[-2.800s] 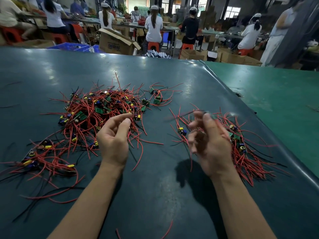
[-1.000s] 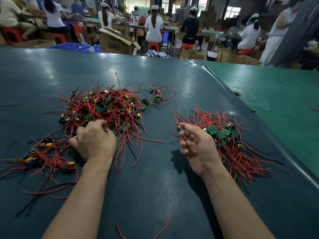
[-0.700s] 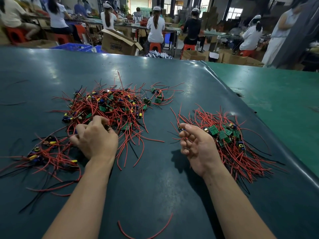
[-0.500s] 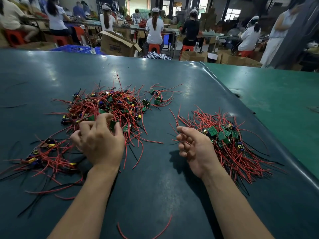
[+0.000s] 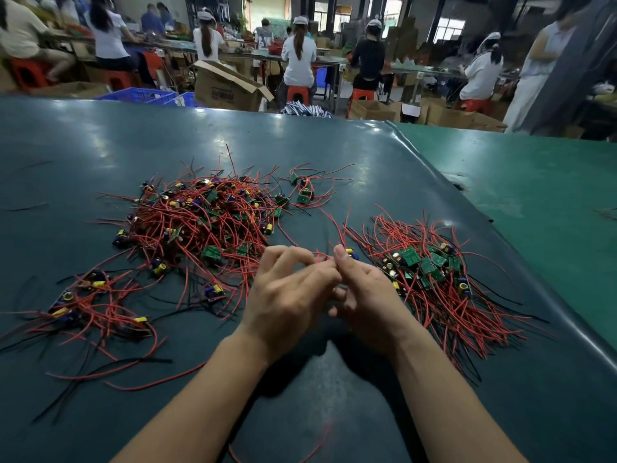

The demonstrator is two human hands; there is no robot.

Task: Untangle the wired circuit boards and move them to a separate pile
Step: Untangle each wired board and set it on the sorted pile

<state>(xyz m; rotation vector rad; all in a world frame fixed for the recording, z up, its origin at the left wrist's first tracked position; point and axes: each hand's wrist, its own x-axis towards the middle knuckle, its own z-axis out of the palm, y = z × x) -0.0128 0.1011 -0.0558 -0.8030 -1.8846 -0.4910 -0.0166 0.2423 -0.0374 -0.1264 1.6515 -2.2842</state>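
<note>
1. Left hand (image 5: pixel 287 297) & right hand (image 5: pixel 369 295) are raised together at centre, just above the dark teal table mat (image 5: pixel 334 396), fingertips meeting.
2. Between them: a red wire (image 5: pixel 321 255) pinched at the fingertips of both hands. Left fingers curl in toward it; right thumb points up beside it. A small blue/yellow component (image 5: pixel 351 252) shows just behind the right thumb; can't tell if it's attached to the held wire.
3. Big tangled pile (image 5: pixel 200 218) of wired circuit boards lies left of centre: red leads, some black, green PCBs, yellow/blue caps all knotted up. Left hand sits just near its lower right edge.
4. Sorted pile (image 5: pixel 430 282) on the right, touching/just behind the right hand: green boards grouped near the top, red & black leads fanning down toward the near right.
5. Smaller clump (image 5: pixel 86 305) at the near left, apart from the main tangle, w/ long red & black strands trailing to the left edge.
6. Tiny cluster (image 5: pixel 305 192) of a few boards at the far side, between the 2 main piles.
7. Loose red wire (image 5: pixel 317 442) lies on the mat between the forearms, near the bottom edge.
8. Lighter green mat (image 5: pixel 534 202) adjoins on the right.
9. Background: workers seated on red stools at long benches, an open cardboard box (image 5: pixel 227 88), blue crates (image 5: pixel 143 95).
</note>
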